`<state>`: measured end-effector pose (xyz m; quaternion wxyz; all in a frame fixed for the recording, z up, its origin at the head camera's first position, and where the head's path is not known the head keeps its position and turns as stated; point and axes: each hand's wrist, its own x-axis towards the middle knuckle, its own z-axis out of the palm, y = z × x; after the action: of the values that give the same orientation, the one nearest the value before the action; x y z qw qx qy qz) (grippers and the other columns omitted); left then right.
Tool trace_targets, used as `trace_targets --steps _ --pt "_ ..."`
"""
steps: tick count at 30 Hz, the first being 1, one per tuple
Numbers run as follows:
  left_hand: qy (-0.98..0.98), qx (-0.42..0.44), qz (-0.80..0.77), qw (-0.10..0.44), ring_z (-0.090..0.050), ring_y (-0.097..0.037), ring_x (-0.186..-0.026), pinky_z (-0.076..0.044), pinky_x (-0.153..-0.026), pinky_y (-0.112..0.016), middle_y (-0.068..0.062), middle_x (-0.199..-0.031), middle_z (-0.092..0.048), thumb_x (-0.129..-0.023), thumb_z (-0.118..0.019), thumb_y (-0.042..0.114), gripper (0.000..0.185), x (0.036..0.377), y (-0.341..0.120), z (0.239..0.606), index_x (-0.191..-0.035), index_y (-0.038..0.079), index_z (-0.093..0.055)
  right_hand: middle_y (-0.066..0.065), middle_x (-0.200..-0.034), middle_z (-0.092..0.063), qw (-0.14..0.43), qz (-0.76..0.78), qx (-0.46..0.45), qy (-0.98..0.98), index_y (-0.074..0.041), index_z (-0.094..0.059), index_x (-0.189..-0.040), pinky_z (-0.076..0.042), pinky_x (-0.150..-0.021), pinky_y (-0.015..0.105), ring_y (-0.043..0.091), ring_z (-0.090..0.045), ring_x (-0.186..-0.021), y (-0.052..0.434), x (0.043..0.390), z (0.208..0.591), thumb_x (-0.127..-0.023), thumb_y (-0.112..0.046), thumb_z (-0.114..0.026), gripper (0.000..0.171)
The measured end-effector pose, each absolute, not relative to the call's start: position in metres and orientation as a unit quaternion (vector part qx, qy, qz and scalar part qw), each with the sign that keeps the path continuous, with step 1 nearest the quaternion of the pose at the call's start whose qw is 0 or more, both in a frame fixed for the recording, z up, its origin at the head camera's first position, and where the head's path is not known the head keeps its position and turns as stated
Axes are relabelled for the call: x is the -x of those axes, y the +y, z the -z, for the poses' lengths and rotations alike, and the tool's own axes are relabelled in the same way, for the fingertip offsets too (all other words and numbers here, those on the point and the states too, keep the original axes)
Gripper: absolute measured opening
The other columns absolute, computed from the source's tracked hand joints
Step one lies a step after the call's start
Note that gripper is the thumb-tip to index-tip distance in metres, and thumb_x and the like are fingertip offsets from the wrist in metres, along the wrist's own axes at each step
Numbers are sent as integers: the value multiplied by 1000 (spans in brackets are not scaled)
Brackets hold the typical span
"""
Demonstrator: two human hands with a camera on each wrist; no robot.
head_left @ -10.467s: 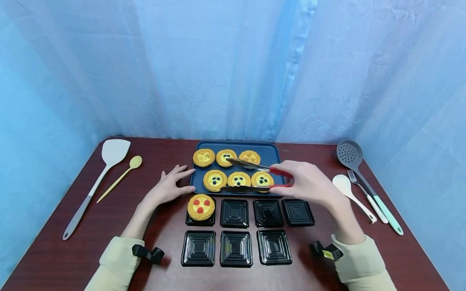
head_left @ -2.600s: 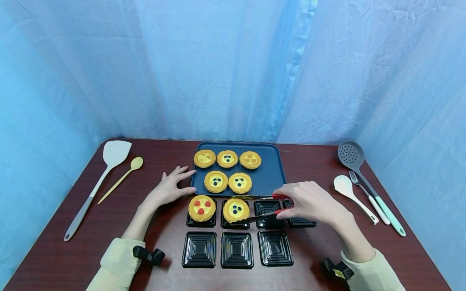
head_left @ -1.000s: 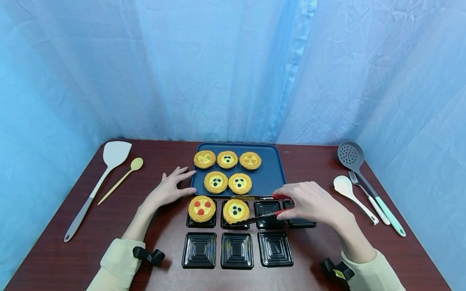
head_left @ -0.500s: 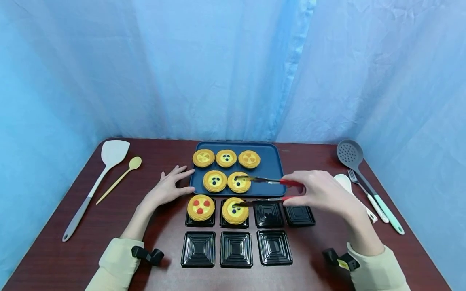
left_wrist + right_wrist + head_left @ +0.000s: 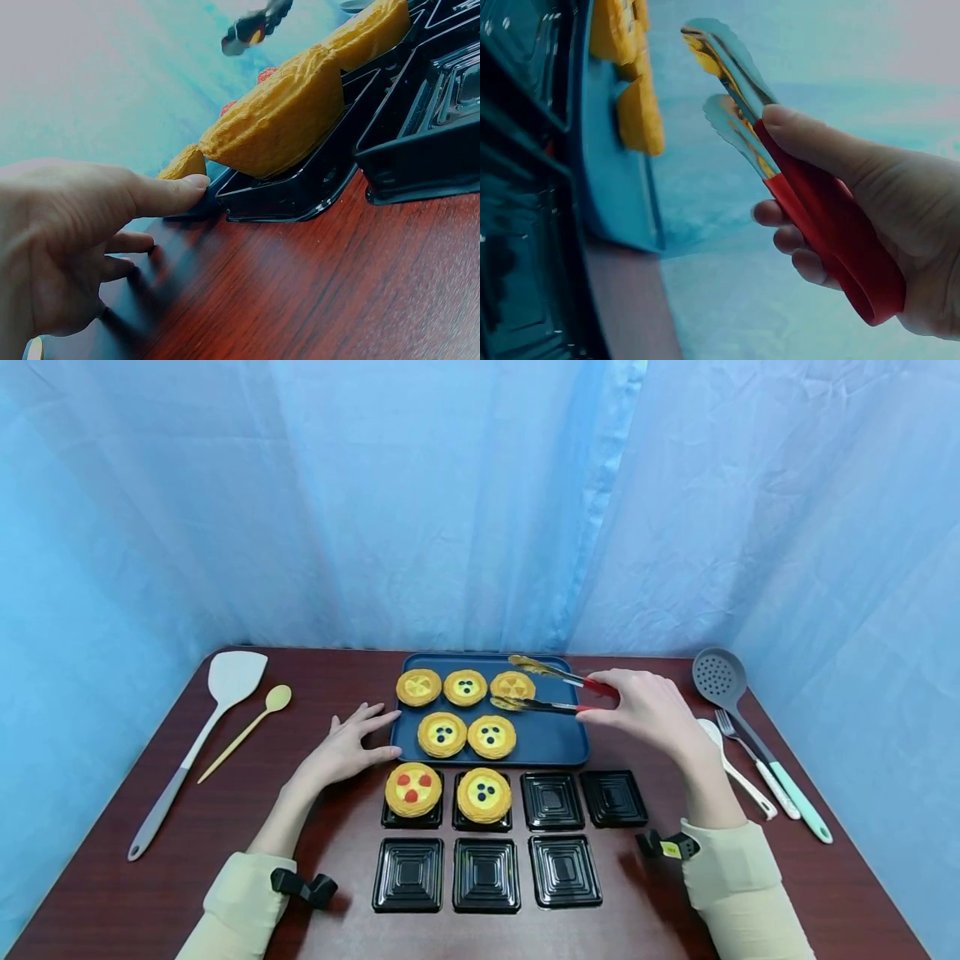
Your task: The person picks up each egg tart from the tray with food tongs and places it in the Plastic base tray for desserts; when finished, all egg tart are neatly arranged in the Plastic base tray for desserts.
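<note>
- The right hand (image 5: 645, 710) holds red-handled tongs (image 5: 551, 687), arms spread around the radial-topped tart (image 5: 513, 685) at the baking tray's (image 5: 558, 739) upper right; an off-centre squeeze could crumble its crust.
- The left hand (image 5: 347, 747) lies flat, fingers relaxed, against the tray's left edge; lifting it could let the tray slide on the counter (image 5: 750, 877).

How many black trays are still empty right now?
5: two at the right of the back row, three in the front row. None looks hidden.

Spatula (image 5: 225, 691), spoons (image 5: 258, 717), skimmer (image 5: 720, 681), fork (image 5: 731, 731)
</note>
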<state>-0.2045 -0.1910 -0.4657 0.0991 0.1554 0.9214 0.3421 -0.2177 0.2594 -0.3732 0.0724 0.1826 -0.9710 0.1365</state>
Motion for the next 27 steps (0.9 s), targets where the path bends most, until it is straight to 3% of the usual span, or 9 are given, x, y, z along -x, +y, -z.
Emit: trace_targets --steps 9,21,27 --pt "920 -159 -345 100 -10 -50 -158 5 -121 -77 -27 -168 -27 -98 -71 33 69 205 -191 463 -158 13 -44 6 -111 -78 62 -113 -150 -980 -17 -71 -129 -54 -75 47 23 -70 -87 265 233 392 -84 -56 -80 60" --pt "922 -154 -341 100 -10 -50 -158 5 -121 -77 -26 -168 -27 -98 -70 35 69 205 -192 463 -158 13 -44 6 -112 -78 23 -103 -151 -983 -17 -71 -130 -55 -75 48 24 -71 -91 261 237 399 -87 -59 -75 60" --pt "921 -154 -343 101 -10 -50 -159 6 -121 -76 -26 -168 -26 -98 -70 35 69 205 -192 463 -158 13 -43 6 -108 -79 22 -100 -143 -984 -16 -72 -127 -54 -72 44 20 -69 -85 259 238 402 -86 -56 -78 57"
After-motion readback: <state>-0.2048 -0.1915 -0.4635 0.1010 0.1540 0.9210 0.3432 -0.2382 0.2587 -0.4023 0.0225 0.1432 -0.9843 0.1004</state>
